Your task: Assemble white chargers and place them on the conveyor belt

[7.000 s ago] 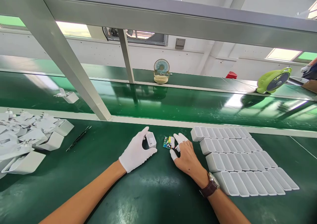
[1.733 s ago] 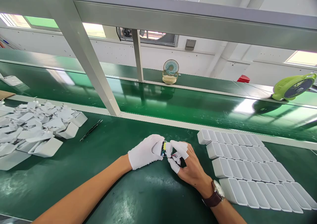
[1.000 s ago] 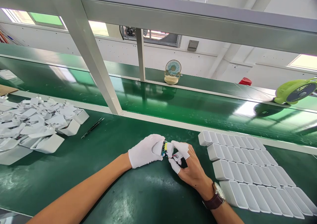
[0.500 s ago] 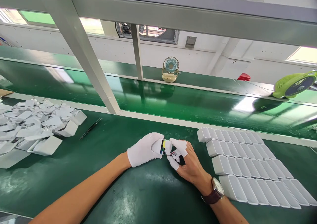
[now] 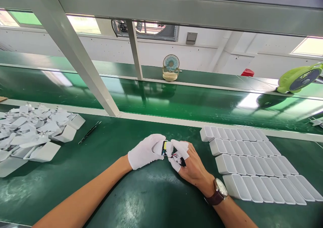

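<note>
My left hand (image 5: 145, 152), in a white glove, is closed around a small white plastic housing (image 5: 157, 148). A circuit board (image 5: 165, 147) with a yellow component shows at the housing's open right end, partly inside it as far as I can see. My right hand (image 5: 195, 165), with white covers on its fingertips, pinches the outer end of the board, where a white piece and thin wires (image 5: 174, 155) show. The fingers hide part of that end. Both hands meet just above the green tabletop (image 5: 151, 197).
On the left lies a heap of white plastic parts (image 5: 32, 127) with a black pen (image 5: 89, 133) beside it. Rows of white housings (image 5: 254, 165) stand on the right. Behind are a slanted metal post (image 5: 85, 66), a small fan (image 5: 171, 67) and a green fan (image 5: 297, 80).
The view has shifted slightly. Both hands keep their grips, and the board and housing stay together between them with hardly any visible movement.
</note>
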`<action>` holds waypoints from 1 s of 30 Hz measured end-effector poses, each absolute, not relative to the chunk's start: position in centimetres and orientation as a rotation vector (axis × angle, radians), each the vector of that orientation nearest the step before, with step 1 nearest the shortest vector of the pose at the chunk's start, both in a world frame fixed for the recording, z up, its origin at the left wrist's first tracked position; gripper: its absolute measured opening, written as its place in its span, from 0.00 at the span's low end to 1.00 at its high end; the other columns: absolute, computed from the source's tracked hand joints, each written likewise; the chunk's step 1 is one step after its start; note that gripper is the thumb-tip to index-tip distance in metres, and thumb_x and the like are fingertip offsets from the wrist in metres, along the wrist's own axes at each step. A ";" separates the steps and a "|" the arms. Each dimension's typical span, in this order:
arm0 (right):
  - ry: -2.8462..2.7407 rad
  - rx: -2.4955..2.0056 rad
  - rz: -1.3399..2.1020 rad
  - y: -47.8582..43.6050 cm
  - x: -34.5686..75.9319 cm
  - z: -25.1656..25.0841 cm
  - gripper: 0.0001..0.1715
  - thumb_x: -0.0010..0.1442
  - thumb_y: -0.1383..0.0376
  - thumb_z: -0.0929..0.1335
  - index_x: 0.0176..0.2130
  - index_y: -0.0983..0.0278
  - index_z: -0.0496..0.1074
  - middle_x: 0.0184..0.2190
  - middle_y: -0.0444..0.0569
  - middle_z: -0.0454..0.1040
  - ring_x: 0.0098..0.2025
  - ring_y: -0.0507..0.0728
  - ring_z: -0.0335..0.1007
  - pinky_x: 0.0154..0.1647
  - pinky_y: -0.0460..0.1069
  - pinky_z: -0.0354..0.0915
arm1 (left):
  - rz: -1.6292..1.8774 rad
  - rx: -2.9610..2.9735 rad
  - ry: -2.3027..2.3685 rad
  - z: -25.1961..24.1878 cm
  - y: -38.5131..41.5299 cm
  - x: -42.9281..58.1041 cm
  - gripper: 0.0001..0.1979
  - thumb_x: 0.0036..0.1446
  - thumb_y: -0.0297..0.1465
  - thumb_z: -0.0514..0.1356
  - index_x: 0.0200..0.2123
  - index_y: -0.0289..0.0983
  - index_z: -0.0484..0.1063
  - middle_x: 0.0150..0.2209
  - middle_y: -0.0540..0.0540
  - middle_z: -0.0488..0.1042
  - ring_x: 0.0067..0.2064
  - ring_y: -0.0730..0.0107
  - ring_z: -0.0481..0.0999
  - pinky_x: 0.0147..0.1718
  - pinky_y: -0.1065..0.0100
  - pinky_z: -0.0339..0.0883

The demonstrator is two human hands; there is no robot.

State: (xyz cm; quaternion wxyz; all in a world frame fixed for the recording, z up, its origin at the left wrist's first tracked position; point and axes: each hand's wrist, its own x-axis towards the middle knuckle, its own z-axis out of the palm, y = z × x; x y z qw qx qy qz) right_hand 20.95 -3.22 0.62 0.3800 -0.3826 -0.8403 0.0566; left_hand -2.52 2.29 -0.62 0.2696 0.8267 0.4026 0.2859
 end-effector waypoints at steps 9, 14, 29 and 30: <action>-2.130 -0.999 0.172 -3.2 20.9 0.5 0.39 0.66 0.69 0.66 0.71 0.61 0.51 0.49 0.56 0.75 0.51 0.63 0.71 0.54 0.61 0.70 | 0.766 2.212 1.090 -0.8 2.3 -2.6 0.33 0.48 0.30 0.74 0.56 0.45 0.67 0.57 0.45 0.72 0.57 0.58 0.73 0.58 0.56 0.69; -2.123 -1.034 0.240 -3.2 20.8 0.3 0.39 0.66 0.68 0.67 0.70 0.60 0.51 0.47 0.54 0.76 0.50 0.63 0.71 0.52 0.61 0.71 | 0.714 2.185 1.135 -0.9 2.2 -2.5 0.36 0.45 0.33 0.75 0.57 0.45 0.67 0.58 0.46 0.72 0.57 0.57 0.73 0.57 0.57 0.69; -1.969 -1.124 0.190 -4.2 20.2 0.1 0.39 0.65 0.62 0.70 0.69 0.61 0.54 0.43 0.54 0.78 0.42 0.62 0.74 0.44 0.59 0.74 | 0.721 2.337 0.937 0.9 1.9 -1.2 0.11 0.55 0.35 0.69 0.41 0.40 0.75 0.38 0.45 0.76 0.45 0.59 0.75 0.49 0.57 0.68; -1.951 -1.128 0.226 -4.3 20.3 0.2 0.37 0.66 0.61 0.69 0.68 0.61 0.55 0.45 0.54 0.77 0.44 0.62 0.74 0.45 0.59 0.74 | 0.754 2.323 0.927 1.0 1.9 -1.3 0.08 0.56 0.33 0.67 0.40 0.41 0.76 0.37 0.46 0.76 0.44 0.60 0.75 0.48 0.58 0.68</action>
